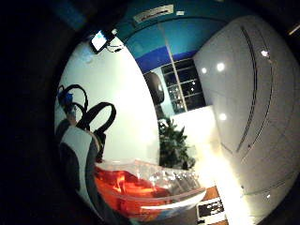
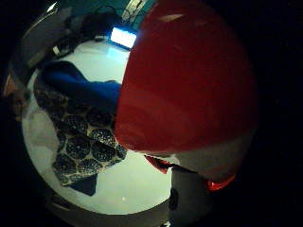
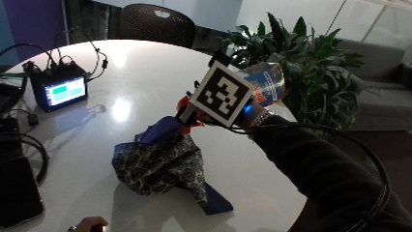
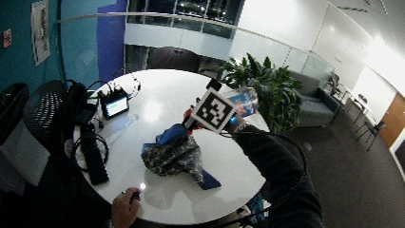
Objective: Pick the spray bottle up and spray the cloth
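1. We see the bottle (image 3: 267, 87) lifted off the table (image 3: 148, 72) and tilted, its red spray head (image 3: 186, 113) pointing down at the cloth (image 3: 164, 162), just above it.
2. Our right hand (image 3: 254, 113) is wrapped round the bottle near its neck; the outside views hide most of the fingers, but the bottle is clearly carried by that hand, and the thumb-side palm view is filled by the red head (image 2: 189, 80).
3. We judge the bottle to be light, stiff plastic, clear-walled and smooth, so possibly slippery. The neck under the head looks like the place to hold, with a finger left free for the trigger.
4. As a container, it shows ribbed clear walls (image 1: 168, 180) in the little-finger palm view; we cannot tell how much liquid is inside.
5. The cloth, patterned dark with a blue part (image 2: 85, 90), lies bunched in a soft heap near the table's near edge. We expect it to be limp and to soak up spray rather than shift.
6. Farther out on the table stand a small lit screen (image 3: 61, 89) with cables, well apart from the cloth, and a plant (image 3: 302, 58) beyond the far rim.
7. We judge the pick-up done and the spraying at hand.
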Demonstrator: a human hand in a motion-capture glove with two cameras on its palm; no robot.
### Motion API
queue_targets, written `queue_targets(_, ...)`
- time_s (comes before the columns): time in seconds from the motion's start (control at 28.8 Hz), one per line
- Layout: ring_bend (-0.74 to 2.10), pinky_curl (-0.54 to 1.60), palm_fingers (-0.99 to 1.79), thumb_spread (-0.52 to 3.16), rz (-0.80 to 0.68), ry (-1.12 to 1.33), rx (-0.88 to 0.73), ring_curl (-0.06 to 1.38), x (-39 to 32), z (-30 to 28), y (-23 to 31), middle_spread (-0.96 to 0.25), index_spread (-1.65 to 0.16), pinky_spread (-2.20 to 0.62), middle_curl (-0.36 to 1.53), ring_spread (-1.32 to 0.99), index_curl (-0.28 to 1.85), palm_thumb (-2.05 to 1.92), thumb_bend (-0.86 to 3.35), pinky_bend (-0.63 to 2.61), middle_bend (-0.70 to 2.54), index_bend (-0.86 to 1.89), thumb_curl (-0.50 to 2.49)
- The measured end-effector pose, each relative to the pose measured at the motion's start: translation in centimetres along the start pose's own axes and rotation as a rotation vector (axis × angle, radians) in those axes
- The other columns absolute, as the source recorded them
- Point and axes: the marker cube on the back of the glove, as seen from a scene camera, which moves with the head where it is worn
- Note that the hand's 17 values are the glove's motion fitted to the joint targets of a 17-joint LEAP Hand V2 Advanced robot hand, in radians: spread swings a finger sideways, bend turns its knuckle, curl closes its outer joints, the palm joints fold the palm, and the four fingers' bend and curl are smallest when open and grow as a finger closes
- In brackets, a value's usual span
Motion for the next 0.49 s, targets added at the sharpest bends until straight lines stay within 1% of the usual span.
queue_targets(0.31,0.77,0.44,1.38,0.47,-0.047,-0.037,-0.099,0.50,-2.9,1.0,1.8,-0.21,-0.26,-0.29,0.57,-0.19,0.59,0.87,-0.03,0.57,0.64,0.37,0.78)
queue_targets(0.42,0.77,0.44,1.38,0.46,-0.015,-0.050,-0.087,0.50,-2.4,0.9,1.9,-0.21,-0.26,-0.29,0.57,-0.19,0.59,0.87,-0.03,0.57,0.64,0.37,0.78)
queue_targets(0.49,0.77,0.44,1.38,0.46,0.036,-0.059,-0.062,0.50,-1.3,0.4,1.5,-0.21,-0.26,-0.29,0.57,-0.19,0.59,0.87,-0.03,0.57,0.64,0.37,0.79)
